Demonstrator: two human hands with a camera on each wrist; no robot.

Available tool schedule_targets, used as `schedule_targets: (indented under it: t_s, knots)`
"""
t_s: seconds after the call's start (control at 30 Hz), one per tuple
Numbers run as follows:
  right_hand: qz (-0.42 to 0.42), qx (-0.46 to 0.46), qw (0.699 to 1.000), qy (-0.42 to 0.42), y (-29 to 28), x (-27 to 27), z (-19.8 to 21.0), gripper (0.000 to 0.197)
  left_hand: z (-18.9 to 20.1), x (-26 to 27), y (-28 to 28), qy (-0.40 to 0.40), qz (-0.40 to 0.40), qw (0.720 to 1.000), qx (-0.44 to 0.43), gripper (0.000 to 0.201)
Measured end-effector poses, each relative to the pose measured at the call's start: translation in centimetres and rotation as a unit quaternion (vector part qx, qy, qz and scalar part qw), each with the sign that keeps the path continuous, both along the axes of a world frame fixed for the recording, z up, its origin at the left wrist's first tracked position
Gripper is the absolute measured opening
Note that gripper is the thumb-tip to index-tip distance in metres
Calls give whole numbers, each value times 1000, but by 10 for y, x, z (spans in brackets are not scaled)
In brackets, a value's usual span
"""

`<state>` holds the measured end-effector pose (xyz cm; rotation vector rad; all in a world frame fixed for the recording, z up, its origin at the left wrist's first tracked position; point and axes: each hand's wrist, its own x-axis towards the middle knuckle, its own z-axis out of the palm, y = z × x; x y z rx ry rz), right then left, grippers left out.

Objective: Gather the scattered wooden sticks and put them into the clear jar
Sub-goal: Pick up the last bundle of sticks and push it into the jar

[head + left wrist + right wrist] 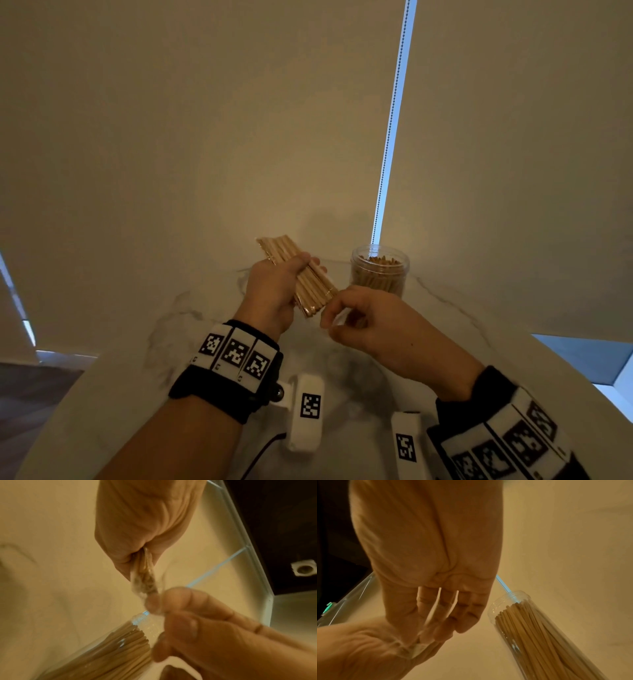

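While the head view takes in the marbled table (445, 308), the left hand (274, 291) wraps a bundle of wooden sticks (301, 274) aloft, left of the clear jar (379, 270). The right hand (370, 322) pinches its clear wrapper.

Left wrist: blurred fingertips (154, 604) pinch the wrapper end (145, 578).

Right wrist: the jar's sticks (530, 628) stand inside, fingers (436, 615) curled.

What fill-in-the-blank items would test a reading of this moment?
1. The left hand grips a ____ of sticks.
2. The jar, already holding sticks, stands on the table with its lid ____.
3. The jar stands nearer the ____ hand.
4. The right hand's fingers pinch at the bundle's ____ end.
Missing words: bundle; off; right; near
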<state>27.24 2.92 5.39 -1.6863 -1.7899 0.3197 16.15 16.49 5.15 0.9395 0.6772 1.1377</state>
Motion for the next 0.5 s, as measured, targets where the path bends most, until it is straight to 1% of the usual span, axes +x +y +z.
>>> schedule_targets:
  t_s: [0.03, 0.1, 0.13, 0.17, 0.2, 0.27, 0.33, 0.43, 0.5]
  knots:
    - [-6, -5, 1000, 12, -1, 0, 0, 13, 1, -2, 2, -23, 6, 1000, -16, 5]
    - [-22, -7, 998, 66, -1, 0, 0, 10, 4, -5, 6, -58, 34, 997, -30, 1]
    - [-42, 0, 994, 104, 0, 0, -1, 9, 6, -6, 7, -74, 49, 996, -31, 1]
    - [-74, 8, 986, 152, 2, 0, -3, 14, 7, -6, 7, -88, 64, 994, -27, 3]
    - [-114, 8, 970, 213, 5, 2, -5, 21, 9, -5, 6, -97, 79, 992, -19, 4]
    - [-173, 0, 920, 351, 14, 4, -8, 35, 10, -2, 2, -103, 104, 989, 8, 4]
    - [-183, -19, 866, 464, 17, 3, -7, 47, 11, 7, -8, -97, 115, 988, 44, 7]
    - [-157, -40, 791, 590, 15, 2, -9, 58, 8, 24, -30, -71, 96, 988, 93, 5]
    - [-124, -44, 756, 641, 14, 2, -12, 58, 4, 35, -43, -45, 74, 990, 113, 14]
